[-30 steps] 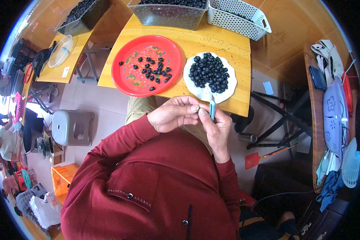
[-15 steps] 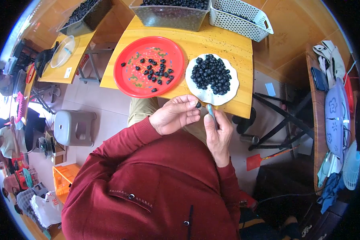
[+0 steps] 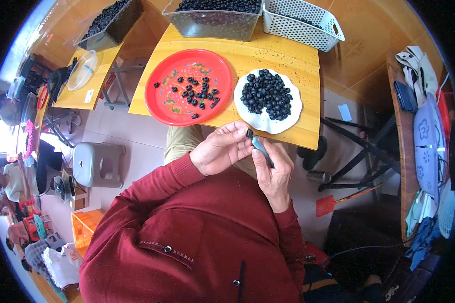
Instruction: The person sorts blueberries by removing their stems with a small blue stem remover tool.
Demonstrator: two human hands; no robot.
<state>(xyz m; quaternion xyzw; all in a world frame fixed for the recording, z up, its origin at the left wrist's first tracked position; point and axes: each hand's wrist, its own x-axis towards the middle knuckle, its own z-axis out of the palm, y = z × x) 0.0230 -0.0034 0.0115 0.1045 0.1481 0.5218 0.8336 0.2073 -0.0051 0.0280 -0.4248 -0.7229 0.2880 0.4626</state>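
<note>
plate [image 3: 268, 120] right of tray [image 3: 162, 101], on table [image 3: 308, 134]

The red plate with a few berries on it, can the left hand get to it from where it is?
Probably yes. The left hand is just below the table's near edge, and the red plate lies right beyond it with nothing between. But its fingers are pinching a dark berry.

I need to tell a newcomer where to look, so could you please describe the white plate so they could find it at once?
Start at the yellow wooden table in front of the person. Two plates lie side by side near its front edge; the white plate is the right one, just above the hands. Unlike the larger red plate with its few scattered berries, it has a wavy rim and a dense heap of dark berries.
</note>
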